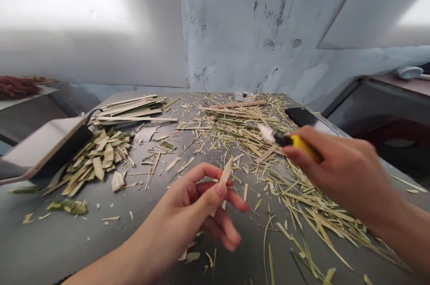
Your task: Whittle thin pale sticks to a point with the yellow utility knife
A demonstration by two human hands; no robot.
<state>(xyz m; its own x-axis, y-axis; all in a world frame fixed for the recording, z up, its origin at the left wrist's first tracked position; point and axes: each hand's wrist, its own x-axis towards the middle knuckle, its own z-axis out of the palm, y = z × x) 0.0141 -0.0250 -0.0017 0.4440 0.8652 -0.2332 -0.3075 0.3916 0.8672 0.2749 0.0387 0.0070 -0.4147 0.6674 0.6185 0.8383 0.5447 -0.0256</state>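
Presently, the left hand [198, 204] pinches the pale sliver [227, 170] in front of the shavings heap [223, 131]. The right hand [346, 164] clamps the yellow-handled tool [297, 142] over the heap's right side. A loose pinch could cause slipping and cuts

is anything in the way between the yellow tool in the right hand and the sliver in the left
Nothing visible stands between the yellow-handled tool in the right hand and the pale sliver pinched in the left hand; the loose shavings lie lower, on the table.
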